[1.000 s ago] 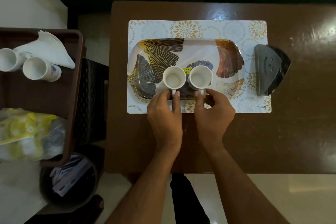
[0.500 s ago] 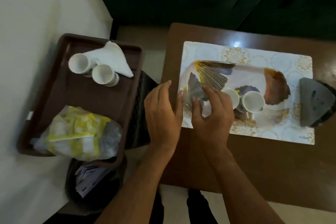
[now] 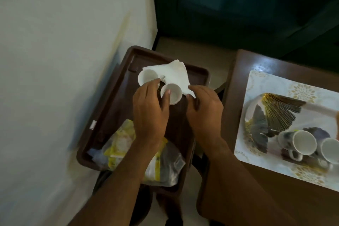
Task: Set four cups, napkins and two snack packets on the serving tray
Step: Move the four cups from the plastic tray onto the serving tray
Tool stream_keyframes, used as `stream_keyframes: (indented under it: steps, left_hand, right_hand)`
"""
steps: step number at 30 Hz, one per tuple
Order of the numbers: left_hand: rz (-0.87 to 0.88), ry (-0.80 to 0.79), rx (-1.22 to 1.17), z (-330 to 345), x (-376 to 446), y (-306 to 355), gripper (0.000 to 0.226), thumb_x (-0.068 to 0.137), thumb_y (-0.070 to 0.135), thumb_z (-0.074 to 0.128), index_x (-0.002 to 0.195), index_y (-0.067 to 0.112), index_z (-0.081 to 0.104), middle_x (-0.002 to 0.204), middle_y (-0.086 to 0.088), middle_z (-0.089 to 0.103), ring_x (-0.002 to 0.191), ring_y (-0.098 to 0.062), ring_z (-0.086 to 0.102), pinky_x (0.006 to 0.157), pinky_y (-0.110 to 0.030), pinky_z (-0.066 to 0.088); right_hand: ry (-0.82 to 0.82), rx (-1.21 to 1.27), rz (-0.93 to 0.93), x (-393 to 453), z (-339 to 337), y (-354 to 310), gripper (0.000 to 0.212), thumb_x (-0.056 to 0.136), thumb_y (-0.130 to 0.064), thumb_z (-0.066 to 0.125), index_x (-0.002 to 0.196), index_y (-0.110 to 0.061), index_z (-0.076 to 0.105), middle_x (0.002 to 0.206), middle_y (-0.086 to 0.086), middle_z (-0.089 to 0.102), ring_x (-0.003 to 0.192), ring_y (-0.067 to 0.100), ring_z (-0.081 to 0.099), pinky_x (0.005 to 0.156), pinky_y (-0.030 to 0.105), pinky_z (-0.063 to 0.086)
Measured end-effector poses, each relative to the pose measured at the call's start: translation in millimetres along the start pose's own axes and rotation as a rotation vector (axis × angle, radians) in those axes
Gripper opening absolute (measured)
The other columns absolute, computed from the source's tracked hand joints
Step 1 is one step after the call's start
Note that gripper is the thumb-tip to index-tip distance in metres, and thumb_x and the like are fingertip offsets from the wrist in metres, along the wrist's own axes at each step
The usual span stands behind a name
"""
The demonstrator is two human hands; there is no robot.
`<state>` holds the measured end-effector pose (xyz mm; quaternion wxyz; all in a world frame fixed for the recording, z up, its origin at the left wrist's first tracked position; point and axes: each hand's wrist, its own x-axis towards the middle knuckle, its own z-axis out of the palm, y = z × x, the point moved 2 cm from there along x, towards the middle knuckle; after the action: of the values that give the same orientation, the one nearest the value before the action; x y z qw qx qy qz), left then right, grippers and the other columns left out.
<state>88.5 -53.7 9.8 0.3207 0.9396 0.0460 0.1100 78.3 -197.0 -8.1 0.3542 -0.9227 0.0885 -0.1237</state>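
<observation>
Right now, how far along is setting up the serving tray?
Done: two white cups stand on the leaf-patterned serving tray. In hand: left hand and right hand reach the other two white cups in the brown tray. Left: white napkins and yellow snack packets.

This looks like a home, likely a dining corner. A dark brown wooden bench (image 3: 238, 180) carries a white placemat printed with gold floral medallions (image 3: 271, 86), and on it a glossy serving tray painted with gold ginkgo leaves (image 3: 275, 113) holding white ceramic cups (image 3: 303, 143). A plain pale painted wall (image 3: 55, 60) and light floor tiles (image 3: 192, 49) suit a household room.
</observation>
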Motion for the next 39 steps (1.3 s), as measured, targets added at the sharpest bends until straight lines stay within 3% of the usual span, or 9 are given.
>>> stream_keyframes:
  steps: [5,9,17,19,23,27,31,35,39]
  left_hand:
    - [0.025,-0.029,0.042,3,26,-27,0.032,0.102,0.023,0.064,0.130,0.006,0.065,0.125,-0.011,0.070,0.120,-0.025,0.064,0.101,-0.043,0.055]
    - [0.107,-0.051,0.059,5,50,-30,0.034,0.097,0.011,0.059,0.129,0.002,0.066,0.125,-0.017,0.071,0.120,-0.032,0.066,0.103,-0.047,0.056]
    - [0.271,-0.491,0.118,28,99,-48,0.037,0.090,0.009,0.075,0.126,0.011,0.073,0.127,-0.015,0.071,0.121,-0.033,0.063,0.107,-0.040,0.047]
    - [0.252,-0.523,0.112,28,102,-51,0.038,0.092,0.011,0.073,0.129,0.013,0.072,0.129,-0.015,0.069,0.123,-0.033,0.060,0.107,-0.041,0.046]
    - [0.249,-0.422,0.089,18,99,-54,0.037,0.093,0.009,0.071,0.130,0.011,0.071,0.127,-0.016,0.071,0.121,-0.034,0.062,0.104,-0.043,0.050]
    - [0.162,-0.368,0.088,8,96,-58,0.047,0.092,0.000,0.067,0.137,0.011,0.066,0.133,-0.015,0.068,0.125,-0.032,0.061,0.106,-0.041,0.050]
    - [0.096,-0.314,0.066,-5,88,-64,0.056,0.088,-0.011,0.063,0.140,0.009,0.065,0.133,-0.016,0.068,0.122,-0.032,0.063,0.102,-0.044,0.056]
    - [0.030,-0.241,0.024,-15,75,-78,0.049,0.086,-0.011,0.062,0.132,0.006,0.069,0.121,-0.015,0.072,0.110,-0.030,0.067,0.088,-0.029,0.050]
    - [-0.081,-0.191,0.005,-20,58,-82,0.039,0.092,-0.001,0.065,0.130,0.007,0.069,0.119,-0.013,0.073,0.110,-0.026,0.069,0.092,-0.026,0.046]
  right_hand:
    - [-0.060,-0.015,-0.006,17,27,-14,0.029,0.090,-0.003,0.072,0.118,-0.006,0.076,0.118,0.009,0.076,0.113,0.026,0.068,0.099,0.025,0.045]
    - [-0.210,-0.056,-0.081,43,38,-21,0.042,0.080,0.009,0.065,0.117,-0.008,0.077,0.119,0.010,0.076,0.116,0.030,0.068,0.102,0.039,0.053]
    - [-0.697,-0.257,-0.107,79,49,-33,0.058,0.083,0.010,0.062,0.129,-0.023,0.072,0.134,0.007,0.066,0.126,0.030,0.060,0.106,0.046,0.050]
    - [-0.689,-0.259,-0.085,81,49,-32,0.059,0.083,0.011,0.062,0.129,-0.024,0.072,0.129,0.008,0.068,0.123,0.030,0.061,0.105,0.046,0.050]
    - [-0.602,-0.205,-0.044,80,49,-27,0.058,0.082,0.014,0.064,0.125,-0.024,0.075,0.120,0.008,0.071,0.115,0.029,0.064,0.101,0.048,0.052]
    - [-0.493,-0.149,-0.010,74,49,-20,0.046,0.084,0.007,0.076,0.122,-0.019,0.076,0.126,0.008,0.072,0.118,0.026,0.066,0.105,0.046,0.054]
    - [-0.435,-0.171,0.022,66,42,-18,0.039,0.088,0.003,0.072,0.123,-0.014,0.075,0.128,0.009,0.071,0.122,0.025,0.064,0.109,0.039,0.051]
    - [-0.395,-0.187,0.076,52,35,-19,0.034,0.092,0.001,0.067,0.124,-0.010,0.075,0.128,0.014,0.071,0.121,0.030,0.064,0.109,0.040,0.048]
    - [-0.278,-0.194,0.084,35,32,-23,0.026,0.091,0.002,0.067,0.113,-0.005,0.078,0.116,0.017,0.074,0.110,0.031,0.068,0.099,0.036,0.051]
